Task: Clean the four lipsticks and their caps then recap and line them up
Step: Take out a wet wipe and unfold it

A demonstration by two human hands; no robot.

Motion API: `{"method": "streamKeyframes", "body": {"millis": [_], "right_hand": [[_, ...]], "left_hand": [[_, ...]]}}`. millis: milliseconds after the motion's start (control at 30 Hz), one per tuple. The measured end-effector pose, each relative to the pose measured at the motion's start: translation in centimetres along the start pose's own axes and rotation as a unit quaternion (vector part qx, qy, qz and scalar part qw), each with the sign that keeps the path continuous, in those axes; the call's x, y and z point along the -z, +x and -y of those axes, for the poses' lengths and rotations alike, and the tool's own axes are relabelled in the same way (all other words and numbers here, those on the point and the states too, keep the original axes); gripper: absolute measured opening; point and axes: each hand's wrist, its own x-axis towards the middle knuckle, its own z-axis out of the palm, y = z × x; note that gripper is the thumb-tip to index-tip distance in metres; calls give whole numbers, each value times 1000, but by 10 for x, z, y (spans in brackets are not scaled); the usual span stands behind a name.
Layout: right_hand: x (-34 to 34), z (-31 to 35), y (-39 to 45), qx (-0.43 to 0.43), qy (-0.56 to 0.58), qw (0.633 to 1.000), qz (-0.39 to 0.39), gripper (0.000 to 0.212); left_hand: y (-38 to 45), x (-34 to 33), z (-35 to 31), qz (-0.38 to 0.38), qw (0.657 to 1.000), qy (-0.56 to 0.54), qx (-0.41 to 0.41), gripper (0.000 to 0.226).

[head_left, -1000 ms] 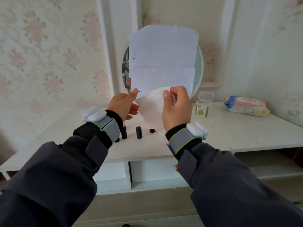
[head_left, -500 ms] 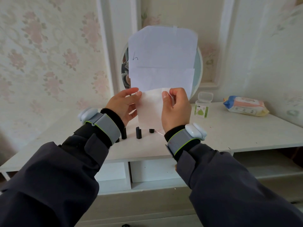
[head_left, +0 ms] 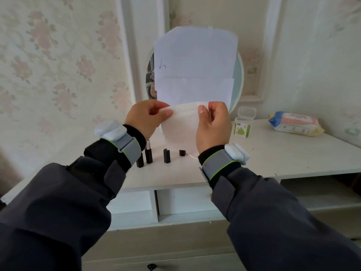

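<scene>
White tissue [head_left: 180, 128] hangs between both hands, held up above the dressing table [head_left: 273, 159]: the left hand [head_left: 145, 119] pinches its upper left corner between thumb and fingers, the right hand [head_left: 213, 126] pinches the upper right edge the same way. Below it, black lipsticks [head_left: 148, 153] and caps [head_left: 167, 155] stand upright on the tabletop, partly hidden by the left wrist and the tissue. Behind stands a round mirror [head_left: 237, 79] covered with paper.

Floral wallpaper [head_left: 58, 65]; white dresser [head_left: 293, 159]; round mirror [head_left: 239, 79].
</scene>
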Motion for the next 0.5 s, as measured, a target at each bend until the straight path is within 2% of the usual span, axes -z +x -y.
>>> {"method": "streamKeyframes", "body": {"millis": [133,233,333,400,467,500], "right_hand": [[-2,1,-5,-5,33,999,-6,12],[-3,4,-8,-23,60,998,21,35],[-5,6,-10,-81,89,990,74,63],[-7,4,-10,-105,80,988,81,56],[-9,2,-10,-81,63,991,86,32],[-11,1,-11,-61,62,992,87,31]], "left_hand": [[-1,-2,-6,-48,991,103,-66,10],[1,-1,-9,-51,994,65,-75,11],[3,3,-9,-46,996,18,-70,9],[3,5,-9,-52,996,13,-67,7],[2,7,-9,-67,995,20,-64,7],[2,8,-8,-73,995,28,-62,7]]}}
